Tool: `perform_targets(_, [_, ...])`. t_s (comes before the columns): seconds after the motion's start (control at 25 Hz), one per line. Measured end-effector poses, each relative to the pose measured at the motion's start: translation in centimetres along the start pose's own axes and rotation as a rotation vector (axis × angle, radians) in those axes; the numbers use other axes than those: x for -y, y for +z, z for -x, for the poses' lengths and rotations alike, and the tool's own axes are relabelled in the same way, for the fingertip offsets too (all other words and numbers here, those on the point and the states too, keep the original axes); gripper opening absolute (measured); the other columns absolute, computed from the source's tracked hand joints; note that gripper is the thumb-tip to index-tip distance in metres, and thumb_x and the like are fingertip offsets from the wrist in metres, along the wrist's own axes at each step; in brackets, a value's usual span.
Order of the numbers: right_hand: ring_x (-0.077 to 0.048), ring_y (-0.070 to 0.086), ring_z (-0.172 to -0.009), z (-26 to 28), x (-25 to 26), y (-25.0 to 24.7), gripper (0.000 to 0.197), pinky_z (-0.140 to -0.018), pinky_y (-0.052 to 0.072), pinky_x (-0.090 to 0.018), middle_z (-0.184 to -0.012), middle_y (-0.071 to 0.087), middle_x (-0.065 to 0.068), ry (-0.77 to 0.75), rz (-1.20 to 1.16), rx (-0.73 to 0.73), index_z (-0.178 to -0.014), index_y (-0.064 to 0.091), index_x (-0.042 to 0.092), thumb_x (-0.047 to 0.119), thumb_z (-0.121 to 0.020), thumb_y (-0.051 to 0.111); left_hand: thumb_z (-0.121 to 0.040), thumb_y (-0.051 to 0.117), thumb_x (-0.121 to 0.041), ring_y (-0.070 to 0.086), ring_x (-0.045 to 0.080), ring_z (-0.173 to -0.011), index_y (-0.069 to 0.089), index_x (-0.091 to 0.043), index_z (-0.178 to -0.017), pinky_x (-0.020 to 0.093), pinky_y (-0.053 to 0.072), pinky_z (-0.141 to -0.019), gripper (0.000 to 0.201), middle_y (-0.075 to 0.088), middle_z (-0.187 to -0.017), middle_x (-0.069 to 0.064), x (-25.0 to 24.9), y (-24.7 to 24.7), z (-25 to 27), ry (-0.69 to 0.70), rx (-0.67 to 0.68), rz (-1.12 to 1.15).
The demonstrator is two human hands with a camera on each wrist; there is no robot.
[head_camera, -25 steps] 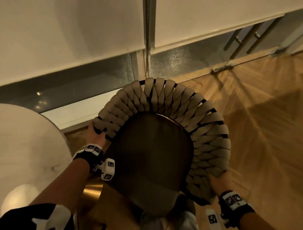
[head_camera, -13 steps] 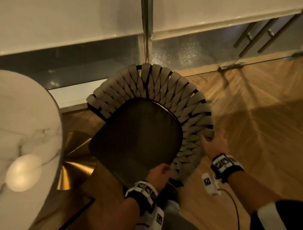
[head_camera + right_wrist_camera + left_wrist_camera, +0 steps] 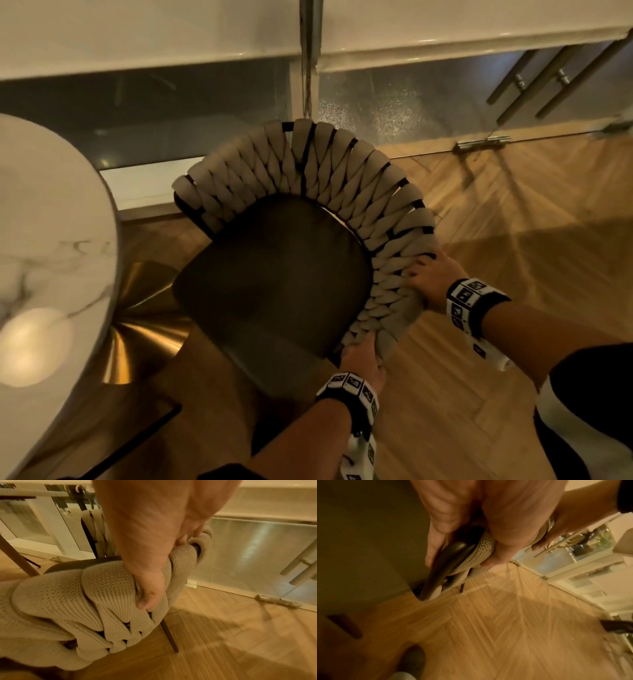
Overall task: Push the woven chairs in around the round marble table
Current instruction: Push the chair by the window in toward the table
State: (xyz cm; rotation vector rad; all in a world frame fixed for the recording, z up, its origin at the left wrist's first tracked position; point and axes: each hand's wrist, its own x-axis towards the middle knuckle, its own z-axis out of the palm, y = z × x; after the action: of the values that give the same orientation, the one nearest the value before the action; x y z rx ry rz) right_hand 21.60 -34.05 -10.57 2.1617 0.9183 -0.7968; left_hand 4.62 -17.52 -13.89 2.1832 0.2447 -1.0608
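A woven chair point(image 3: 329, 178) with thick beige braided cords round its curved back and a dark seat point(image 3: 274, 281) stands on the wood floor, its open front turned toward the round marble table point(image 3: 51, 212) at the left. My left hand point(image 3: 361, 359) grips the near end of the woven back, fingers curled round the dark frame and cord point(image 3: 481, 547). My right hand point(image 3: 428, 277) grips the outer side of the back further along, thumb pressed into the weave point(image 3: 149, 599). The seat's front edge lies near the table's gold base point(image 3: 144, 329).
Frosted glass panels point(image 3: 394, 106) and a door with bar handles point(image 3: 534, 85) run along the far wall close behind the chair. Herringbone wood floor point(image 3: 513, 222) stretches to the right. A dark rug edge point(image 3: 144, 435) lies near the table base. My shoe point(image 3: 412, 658) is below.
The chair has swung so its open front faces the table. My left hand left the far arm end and now grips the near end; my right hand shifted further up the back.
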Motion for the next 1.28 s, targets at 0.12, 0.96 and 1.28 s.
perform_targets(0.12, [-0.026,0.055,-0.114,1.1,3.0,-0.5,0.061,-0.114,0.009,-0.06,-0.117,0.068,0.008,-0.038,-0.015,-0.095,-0.116,0.066,0.033,0.067,-0.065,0.063,-0.094,0.054,-0.019,0.04,0.032,-0.14,0.02,-0.028,-0.154,0.04,0.034,-0.116,0.07,0.039,-0.154,0.009,3.4,-2.4,2.2,0.013,0.008,-0.052])
perform_targets(0.96, [-0.038,0.059,-0.105,-0.5,17.7,-8.9,0.019,-0.083,0.055,-0.062,-0.121,0.055,-0.006,0.481,-2.075,-0.278,-0.1,0.048,0.039,0.033,-0.09,0.064,-0.09,0.065,-0.027,0.048,0.048,-0.125,0.044,-0.034,-0.131,0.062,0.048,-0.096,0.047,0.044,-0.134,0.018,24.4,-15.1,9.6,-0.449,-0.38,1.736])
perform_targets(1.28, [-0.038,0.069,-0.089,-6.2,20.2,-4.0,0.071,-0.056,0.059,-0.057,-0.113,0.064,-0.012,0.559,-2.225,-0.325,-0.122,0.046,0.029,0.022,-0.063,0.085,-0.095,0.054,-0.008,0.049,0.048,-0.116,0.04,-0.021,-0.136,0.057,0.056,-0.07,0.046,0.039,-0.14,0.024,23.3,-15.4,8.7,-0.52,-0.481,1.641])
